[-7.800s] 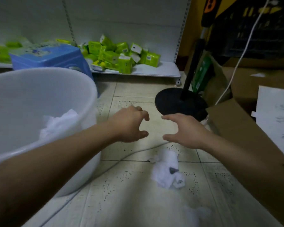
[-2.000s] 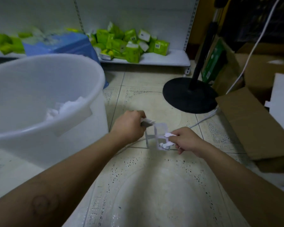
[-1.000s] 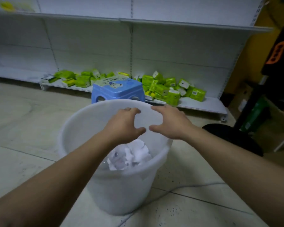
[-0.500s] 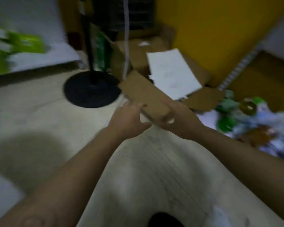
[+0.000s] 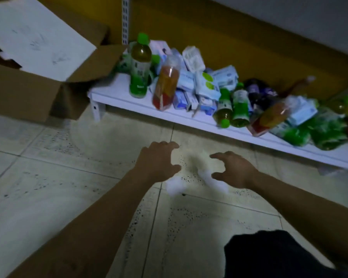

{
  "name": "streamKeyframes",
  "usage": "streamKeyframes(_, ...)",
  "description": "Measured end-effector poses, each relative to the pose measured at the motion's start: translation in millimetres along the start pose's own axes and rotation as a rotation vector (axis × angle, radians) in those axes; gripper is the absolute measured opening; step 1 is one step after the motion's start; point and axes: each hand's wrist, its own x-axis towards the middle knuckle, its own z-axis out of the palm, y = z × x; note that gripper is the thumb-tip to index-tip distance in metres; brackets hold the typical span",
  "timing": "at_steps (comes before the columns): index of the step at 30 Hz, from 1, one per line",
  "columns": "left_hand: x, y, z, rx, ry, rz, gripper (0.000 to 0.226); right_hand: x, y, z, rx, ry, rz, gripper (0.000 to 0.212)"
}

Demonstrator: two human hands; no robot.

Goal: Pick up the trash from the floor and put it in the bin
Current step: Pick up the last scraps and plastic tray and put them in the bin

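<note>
Two blurred pieces of white crumpled paper lie on the tiled floor: one piece (image 5: 174, 187) just below my left hand (image 5: 158, 162), the other piece (image 5: 212, 180) under the fingers of my right hand (image 5: 232, 169). Both hands hover over the floor with fingers spread and curled, holding nothing. The bin is out of view.
A low white shelf (image 5: 189, 115) runs along the yellow wall, piled with bottles (image 5: 140, 65) and packets. An open cardboard box (image 5: 28, 77) with a white sheet (image 5: 36, 35) on it stands at the left. A dark shape (image 5: 269, 255) fills the bottom right.
After dropping paper into the white bin, my view swung right past the fan base and box to this shelf. Both hands now reach over new paper scraps on the floor.
</note>
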Motion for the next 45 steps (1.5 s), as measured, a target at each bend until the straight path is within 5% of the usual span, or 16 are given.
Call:
streamKeyframes(13, 15, -15, 209, 0.287, -0.308, -0.276, 0.061, 103, 75, 158, 0.066, -0.234, 0.05, 0.07)
streamKeyframes(18, 14, -12, 213, 0.391, -0.156, -0.345, 0.035, 80, 54, 190, -0.007, 0.021, -0.152, 0.038)
streamKeyframes(22, -3, -18, 204, 0.301, -0.169, -0.453, 0.018, 64, 47, 194, 0.079, -0.099, -0.23, 0.014)
streamKeyframes(26, -15, -33, 150, 0.029, 0.025, -0.425, 0.026, 68, 31, 127, 0.29, -0.032, -0.362, 0.014)
streamKeyframes(31, -17, -49, 19, 0.03, 0.281, -0.299, 0.021, 79, -64, 19, 0.477, 0.174, -0.466, 0.017)
streamKeyframes(38, -121, -86, -150, -0.002, 0.644, -0.375, 0.017, 28, -257, -68, 0.848, 0.145, -0.736, 0.024)
streamKeyframes(45, -273, -114, -233, -0.037, 0.928, -0.631, 0.019, -66, -421, -82, 0.861, -0.042, -0.989, 0.017)
